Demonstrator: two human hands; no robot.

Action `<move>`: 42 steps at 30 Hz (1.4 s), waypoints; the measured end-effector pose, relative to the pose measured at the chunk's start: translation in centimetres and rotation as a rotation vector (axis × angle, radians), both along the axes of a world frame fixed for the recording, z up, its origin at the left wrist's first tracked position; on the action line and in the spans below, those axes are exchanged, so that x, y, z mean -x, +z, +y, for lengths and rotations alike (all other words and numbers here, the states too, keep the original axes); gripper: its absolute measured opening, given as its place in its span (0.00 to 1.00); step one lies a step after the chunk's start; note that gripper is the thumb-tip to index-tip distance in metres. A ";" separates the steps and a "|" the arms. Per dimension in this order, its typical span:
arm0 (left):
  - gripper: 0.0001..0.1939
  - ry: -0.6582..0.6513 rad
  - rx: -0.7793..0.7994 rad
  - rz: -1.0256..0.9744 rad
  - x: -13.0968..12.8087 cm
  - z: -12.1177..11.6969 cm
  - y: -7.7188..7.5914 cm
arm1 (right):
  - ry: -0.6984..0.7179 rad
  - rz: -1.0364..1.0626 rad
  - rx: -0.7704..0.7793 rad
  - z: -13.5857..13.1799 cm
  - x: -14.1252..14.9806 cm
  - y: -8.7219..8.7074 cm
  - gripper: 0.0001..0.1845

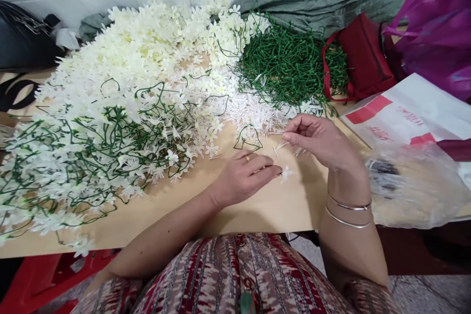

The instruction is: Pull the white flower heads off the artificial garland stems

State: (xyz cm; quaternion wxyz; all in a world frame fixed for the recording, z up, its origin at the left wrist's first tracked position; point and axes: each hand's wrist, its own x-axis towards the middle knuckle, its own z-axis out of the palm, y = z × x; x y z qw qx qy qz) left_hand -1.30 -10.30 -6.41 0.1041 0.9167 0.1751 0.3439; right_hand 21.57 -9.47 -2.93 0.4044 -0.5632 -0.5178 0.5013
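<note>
My left hand [250, 176] is closed at the fingertips on an artificial flower with white petals [286, 173]. A thin green stem [247, 146] loops just behind this hand; whether it belongs to the held flower is unclear. To the right, my right hand [318, 140] has its thumb and fingers pinched together over the table. White stamens [280, 147] show by its fingertips, and I cannot tell whether they are gripped or lying there. Beyond both hands spreads a pile of loose white stamens [253, 110].
White flowers [147, 54] heap up at the left, some on green stems [121, 122]. Bare green stems [290, 64] are piled at the back. On the right are a red bag [364, 56], a purple plastic bag [437, 24], a white paper bag [423, 103] and clear plastic [419, 186].
</note>
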 end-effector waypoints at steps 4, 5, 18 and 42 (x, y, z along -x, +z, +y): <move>0.08 -0.101 -0.036 0.333 0.4 -1.6 0.6 | 0.029 -0.276 0.028 -0.1 -0.5 -0.9 0.16; 0.09 -0.106 -0.030 0.348 0.7 -2.0 0.7 | 0.050 -0.342 0.033 -0.1 -0.4 -1.2 0.14; 0.09 0.463 0.148 0.041 3.3 2.6 0.2 | -0.119 -0.465 -0.131 -0.2 0.3 -1.5 0.06; 0.15 0.829 0.198 0.461 -1.2 12.9 2.8 | -0.187 0.339 -0.058 0.9 1.8 -2.4 0.19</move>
